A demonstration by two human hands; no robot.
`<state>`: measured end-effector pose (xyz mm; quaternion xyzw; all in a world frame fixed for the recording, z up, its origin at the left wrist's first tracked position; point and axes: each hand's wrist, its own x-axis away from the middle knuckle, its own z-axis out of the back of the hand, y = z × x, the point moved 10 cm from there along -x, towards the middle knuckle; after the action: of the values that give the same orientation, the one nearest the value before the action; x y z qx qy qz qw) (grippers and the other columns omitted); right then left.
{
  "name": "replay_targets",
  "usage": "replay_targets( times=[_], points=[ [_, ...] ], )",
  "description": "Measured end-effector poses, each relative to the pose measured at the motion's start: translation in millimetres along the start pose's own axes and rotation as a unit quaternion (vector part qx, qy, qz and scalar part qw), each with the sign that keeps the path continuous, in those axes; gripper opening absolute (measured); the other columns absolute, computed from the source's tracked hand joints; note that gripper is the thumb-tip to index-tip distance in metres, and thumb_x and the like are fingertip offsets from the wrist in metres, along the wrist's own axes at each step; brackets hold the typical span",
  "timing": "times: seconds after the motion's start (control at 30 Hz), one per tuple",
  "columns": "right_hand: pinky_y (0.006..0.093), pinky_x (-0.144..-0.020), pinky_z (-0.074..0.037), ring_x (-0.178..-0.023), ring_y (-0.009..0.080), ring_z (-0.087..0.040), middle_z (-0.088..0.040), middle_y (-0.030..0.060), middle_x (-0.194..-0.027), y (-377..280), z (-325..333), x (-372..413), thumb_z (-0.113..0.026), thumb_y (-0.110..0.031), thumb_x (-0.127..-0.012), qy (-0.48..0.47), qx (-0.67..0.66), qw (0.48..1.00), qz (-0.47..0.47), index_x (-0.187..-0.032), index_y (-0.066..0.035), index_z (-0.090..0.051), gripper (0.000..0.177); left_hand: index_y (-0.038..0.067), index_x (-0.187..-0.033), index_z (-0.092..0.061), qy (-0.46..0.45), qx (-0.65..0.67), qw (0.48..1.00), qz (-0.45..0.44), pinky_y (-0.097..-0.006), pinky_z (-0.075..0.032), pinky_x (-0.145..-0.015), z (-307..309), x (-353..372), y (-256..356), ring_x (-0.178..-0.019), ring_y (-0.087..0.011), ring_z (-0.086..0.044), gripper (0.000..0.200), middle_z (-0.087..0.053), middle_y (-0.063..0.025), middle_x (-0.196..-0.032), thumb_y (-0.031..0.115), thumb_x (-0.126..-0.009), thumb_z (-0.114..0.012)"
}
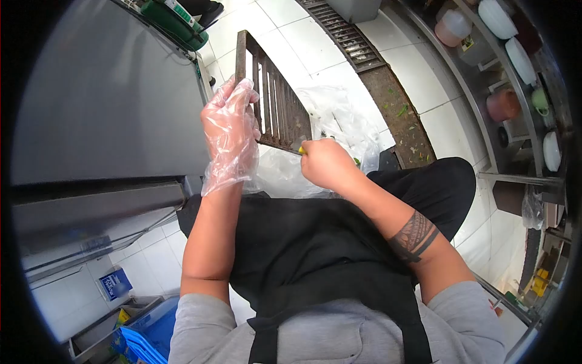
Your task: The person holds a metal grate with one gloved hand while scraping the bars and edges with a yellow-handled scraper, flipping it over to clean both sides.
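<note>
My left hand (230, 130), in a loose clear plastic glove, grips the near left edge of a rusty metal drain grate (280, 103) and holds it tilted up off the floor. At the grate's lower edge my bare right hand (327, 164) is closed on a small tool with a yellow tip (301, 150), most of it hidden in the fist. A clear plastic bag (339, 124) lies on the tiles just behind the grate.
An open floor drain channel (403, 118) with green scraps runs across the white tiles, with more grates (342, 33) farther along. A steel counter (103, 103) is on the left, shelves with bowls and containers (515, 67) on the right, blue crates (148, 337) at the lower left.
</note>
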<state>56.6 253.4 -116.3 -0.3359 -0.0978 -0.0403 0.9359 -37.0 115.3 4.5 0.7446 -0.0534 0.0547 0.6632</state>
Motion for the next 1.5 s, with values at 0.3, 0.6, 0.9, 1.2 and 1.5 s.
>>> replay_targets(
  times=[0.3,0.6,0.9,1.2,1.5],
  points=[
    [0.0521,-0.079,-0.06,-0.087,0.0475,-0.072,-0.068,0.0328,-0.097,-8.1,-11.0,7.4,-0.057,-0.007,-0.086,0.011,0.044,0.999,0.0,-0.117,0.012,-0.065,0.037,-0.003,-0.141,-0.06,-0.017,-0.033,0.997,-0.074,-0.019,-0.033,-0.045,-3.2,-5.9,0.4,-0.056,-0.0013,-0.043,0.047,-0.061,0.0025,-0.084,0.015,-0.1,-0.07],
    [0.051,-0.082,-0.06,-0.096,0.0472,-0.071,-0.065,0.0346,-0.112,-1.3,-19.7,-2.2,-0.053,-0.006,-0.089,0.039,0.024,0.998,-0.043,-0.134,0.015,-0.054,0.05,-0.006,-0.144,-0.059,-0.014,-0.054,0.997,-0.062,-0.0218,-0.038,-0.055,-24.4,15.4,-0.5,-0.065,-0.0025,-0.047,0.047,-0.061,0.0032,-0.083,0.013,-0.101,-0.066],
    [0.0551,-0.084,-0.059,-0.093,0.0499,-0.071,-0.067,0.0348,-0.102,18.1,-5.8,-11.1,-0.054,-0.005,-0.087,0.034,-0.003,0.999,-0.02,-0.124,0.012,-0.06,0.041,-0.005,-0.146,-0.058,-0.023,-0.063,0.995,-0.075,-0.0215,-0.039,-0.055,-26.6,12.6,1.7,-0.065,-0.0026,-0.049,0.049,-0.064,0.0021,-0.083,0.013,-0.101,-0.066],
    [0.0506,-0.084,-0.06,-0.1,0.0438,-0.074,-0.072,0.0331,-0.107,73.4,-33.2,-43.5,-0.061,-0.009,-0.083,-0.053,0.053,0.995,-0.059,-0.108,0.003,-0.074,0.031,-0.008,-0.144,-0.058,-0.032,-0.062,0.995,-0.067,-0.0209,-0.047,-0.074,-26.1,18.4,-3.0,-0.081,-0.0066,-0.057,0.049,-0.067,-0.001,-0.09,0.011,-0.1,-0.065],
    [0.0562,-0.076,-0.059,-0.084,0.0491,-0.071,-0.068,0.0309,-0.09,33.5,5.7,20.0,-0.057,-0.011,-0.092,0.11,-0.036,0.993,0.009,-0.112,0.004,-0.064,0.026,-0.004,-0.148,-0.055,-0.06,-0.073,0.991,-0.098,-0.0181,-0.034,-0.047,-34.7,11.0,1.8,-0.055,0.0005,-0.042,0.053,-0.063,0.0028,-0.084,0.015,-0.101,-0.069]
  ],
)
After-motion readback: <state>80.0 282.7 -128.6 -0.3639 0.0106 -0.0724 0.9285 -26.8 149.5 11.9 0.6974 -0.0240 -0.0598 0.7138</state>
